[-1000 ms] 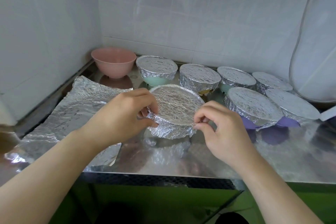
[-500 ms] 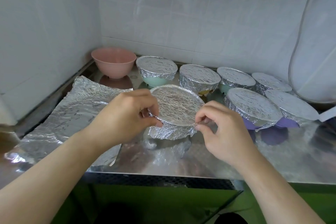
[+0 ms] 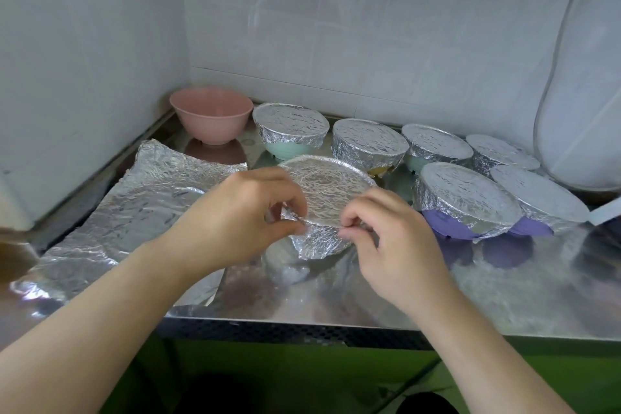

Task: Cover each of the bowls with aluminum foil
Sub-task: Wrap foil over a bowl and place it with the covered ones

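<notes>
1. A loose foil sheet lies crinkled and flat on the steel surface, to the left of the wrapped bowl that both hands work on
2. A pink bowl, uncovered and upright, stands in the wall corner, behind and left of the wrapped bowl
3. The left hand is at the wrapped bowl's near-left rim; its grip is narrow, thumb and forefinger pinching the foil edge there
4. The wrapped bowl sits on the surface near the front edge, its top covered by a taut foil disc, with foil folded down its side
5. The right hand is at the near-right rim of the wrapped bowl; its grip is also narrow, fingertips nipping the foil fold along the rim
6. Behind the wrapped bowl runs a row of foil-covered bowls: a green bowl just behind it, then a second covered bowl, a third covered bowl and a fourth covered bowl further right
7. To the right of the wrapped bowl stand two covered purple bowls, side by side and touching, purple showing below the foil
</notes>
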{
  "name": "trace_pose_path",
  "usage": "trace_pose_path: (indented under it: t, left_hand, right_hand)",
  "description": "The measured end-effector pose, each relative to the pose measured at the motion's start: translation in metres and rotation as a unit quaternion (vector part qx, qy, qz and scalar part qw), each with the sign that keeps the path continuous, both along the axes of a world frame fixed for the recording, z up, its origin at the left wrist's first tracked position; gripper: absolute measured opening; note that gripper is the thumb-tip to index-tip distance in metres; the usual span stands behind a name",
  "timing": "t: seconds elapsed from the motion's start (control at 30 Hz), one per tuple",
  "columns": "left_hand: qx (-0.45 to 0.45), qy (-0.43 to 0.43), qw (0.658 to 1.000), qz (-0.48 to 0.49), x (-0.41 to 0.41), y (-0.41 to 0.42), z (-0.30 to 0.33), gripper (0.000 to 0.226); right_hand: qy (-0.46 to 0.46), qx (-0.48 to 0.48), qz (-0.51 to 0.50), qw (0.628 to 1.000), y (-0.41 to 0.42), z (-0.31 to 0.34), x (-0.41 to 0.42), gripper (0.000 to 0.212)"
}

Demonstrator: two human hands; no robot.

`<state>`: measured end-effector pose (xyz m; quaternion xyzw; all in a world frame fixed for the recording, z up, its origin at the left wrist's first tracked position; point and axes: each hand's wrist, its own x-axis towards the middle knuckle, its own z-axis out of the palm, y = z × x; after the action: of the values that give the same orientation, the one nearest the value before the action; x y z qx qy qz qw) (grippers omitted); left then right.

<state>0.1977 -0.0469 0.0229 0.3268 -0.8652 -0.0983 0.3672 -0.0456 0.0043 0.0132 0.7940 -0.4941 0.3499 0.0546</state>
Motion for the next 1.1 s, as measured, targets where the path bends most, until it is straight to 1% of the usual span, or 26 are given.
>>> trace_pose_path:
  t: [0.07, 0.17, 0.23, 0.33, 0.43, 0.53, 0.57, 0.63, 0.7, 0.77, 0.8, 0.93, 1.03, 1.1]
  left_hand:
    - [-0.007, -0.023, 1.000, 0.019, 0.003, -0.002, -0.001, 0.014]
    - [-0.021, -0.029, 0.999, 0.025, 0.001, -0.003, -0.003, 0.012]
    - [-0.025, -0.038, 0.999, 0.029, -0.004, 0.000, -0.003, 0.012]
    - [-0.030, -0.056, 0.998, 0.026, -0.008, 0.006, -0.001, 0.014]
    - [-0.041, -0.070, 0.995, 0.051, -0.008, 0.008, 0.001, 0.015]
    - [-0.052, -0.078, 0.993, 0.072, -0.007, 0.007, 0.000, 0.020]
    - [-0.054, -0.085, 0.992, 0.074, -0.007, 0.008, 0.000, 0.022]
    - [-0.053, -0.093, 0.991, 0.078, -0.009, 0.009, -0.001, 0.026]
    - [-0.051, -0.088, 0.991, 0.084, -0.011, 0.009, -0.001, 0.026]
    - [-0.046, -0.073, 0.992, 0.087, -0.014, 0.010, -0.002, 0.023]
    - [-0.042, -0.064, 0.993, 0.087, -0.015, 0.010, -0.003, 0.022]
    - [-0.015, -0.022, 0.996, 0.081, -0.017, 0.009, -0.005, 0.022]
    - [0.010, -0.006, 0.997, 0.080, -0.017, 0.008, -0.005, 0.023]
    - [0.021, -0.003, 0.997, 0.078, -0.017, 0.007, -0.004, 0.023]
  right_hand:
    - [-0.007, -0.003, -0.015, 1.000, 0.002, 0.000, -0.003, 0.020]
    - [-0.014, -0.004, -0.013, 1.000, 0.007, -0.001, 0.002, 0.017]
    - [-0.001, -0.010, -0.003, 1.000, 0.008, -0.004, 0.011, 0.016]
    - [0.017, -0.040, -0.024, 0.999, 0.005, -0.010, 0.018, 0.018]
    - [-0.007, -0.041, -0.041, 0.998, 0.000, -0.012, 0.013, 0.018]
    - [-0.037, -0.031, -0.024, 0.999, 0.002, -0.014, 0.011, 0.016]
    - [-0.047, -0.029, -0.025, 0.998, 0.004, -0.015, 0.012, 0.017]
    - [-0.090, -0.017, -0.046, 0.995, 0.008, -0.017, 0.014, 0.027]
    - [-0.153, 0.018, -0.096, 0.983, 0.010, -0.021, 0.017, 0.034]
    - [-0.187, 0.071, -0.138, 0.970, 0.010, -0.028, 0.022, 0.031]
    - [-0.200, 0.093, -0.144, 0.965, 0.010, -0.032, 0.024, 0.028]
    - [-0.217, 0.106, -0.120, 0.963, 0.009, -0.036, 0.031, 0.018]
    - [-0.227, 0.118, -0.102, 0.961, 0.008, -0.036, 0.030, 0.017]
    - [-0.208, 0.125, -0.089, 0.966, 0.008, -0.036, 0.028, 0.017]
